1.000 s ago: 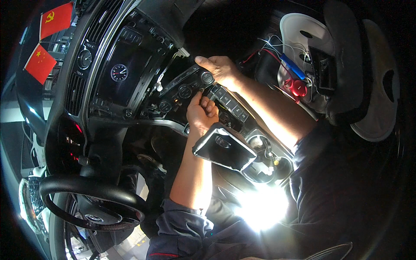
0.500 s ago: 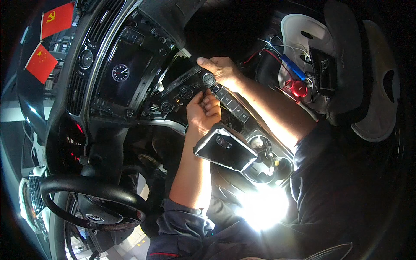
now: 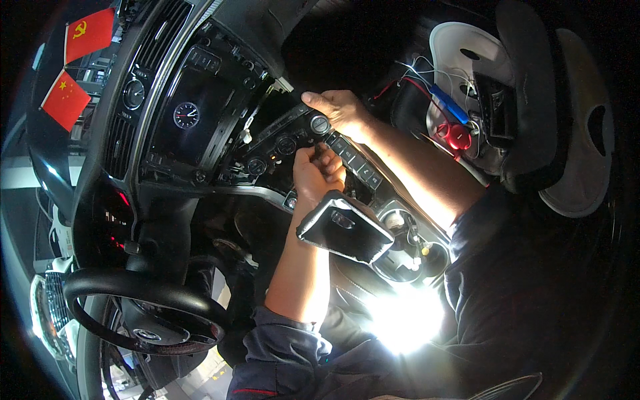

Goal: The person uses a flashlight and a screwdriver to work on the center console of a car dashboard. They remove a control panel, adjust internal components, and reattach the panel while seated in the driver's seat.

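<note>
My right hand (image 3: 340, 113) grips the top right end of the black control panel (image 3: 263, 150) with round dials, its thumb on the edge, beside a row of buttons (image 3: 353, 160). My left hand (image 3: 319, 173) is below the dials, fingers curled at the panel's lower edge; what they hold is too small and dark to make out. Just below my left wrist is a dark rectangular piece with a silver rim (image 3: 345, 227), in front of my forearm. Above the panel are a dashboard screen (image 3: 183, 127) with a clock face and exposed dark fittings with a white connector (image 3: 248, 135).
A steering wheel (image 3: 143, 293) stands lower left, two red flags (image 3: 67, 100) upper left. A pale seat pad (image 3: 453, 47) at right carries a blue tool (image 3: 448, 103), red coiled item (image 3: 457, 137), cables and a black device (image 3: 493, 107). Cup holders (image 3: 433, 260) sit near a glaring light (image 3: 405, 319).
My left hand has shifted slightly to the right, its fingers still curled at the panel. My right hand stays on the panel's end, almost unmoved.
</note>
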Demonstrator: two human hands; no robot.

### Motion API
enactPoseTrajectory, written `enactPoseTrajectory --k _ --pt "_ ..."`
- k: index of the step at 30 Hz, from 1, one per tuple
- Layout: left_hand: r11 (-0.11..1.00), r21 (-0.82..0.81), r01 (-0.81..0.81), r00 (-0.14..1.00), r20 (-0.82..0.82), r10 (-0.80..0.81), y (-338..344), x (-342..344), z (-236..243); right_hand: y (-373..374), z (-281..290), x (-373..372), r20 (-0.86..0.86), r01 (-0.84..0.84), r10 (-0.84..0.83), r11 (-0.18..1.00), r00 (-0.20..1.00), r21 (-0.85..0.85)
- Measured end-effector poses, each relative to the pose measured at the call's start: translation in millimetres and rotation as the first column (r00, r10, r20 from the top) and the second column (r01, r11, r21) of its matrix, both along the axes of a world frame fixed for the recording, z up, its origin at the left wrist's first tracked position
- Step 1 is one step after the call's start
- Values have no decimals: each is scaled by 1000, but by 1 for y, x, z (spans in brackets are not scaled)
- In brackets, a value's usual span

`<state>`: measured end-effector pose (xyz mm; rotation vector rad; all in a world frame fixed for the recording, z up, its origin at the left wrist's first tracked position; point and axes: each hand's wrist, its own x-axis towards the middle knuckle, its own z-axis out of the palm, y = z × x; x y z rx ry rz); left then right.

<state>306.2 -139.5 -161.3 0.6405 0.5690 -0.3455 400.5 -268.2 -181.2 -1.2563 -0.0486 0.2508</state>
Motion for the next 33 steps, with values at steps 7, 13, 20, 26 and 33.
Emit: enactPoseTrajectory --k 7,13,20,26,33 --pt "969 -57 239 931 295 -213 39 -38 -11 1 -5 5 69 -11 14 999 998 -52" --pt "912 408 38 996 -84 -5 67 -100 20 -4 -8 12 210 -53 93 981 973 -186" --pt "954 297 43 976 -216 23 103 -210 71 -32 9 23 67 -280 333 873 941 -400" --pt "992 90 -93 988 -111 103 98 -275 112 -23 145 -32 358 -7 247 830 900 -557" --pt "803 -556 215 945 325 -28 79 -317 96 41 228 -267 457 -96 889 453 -35 -886"
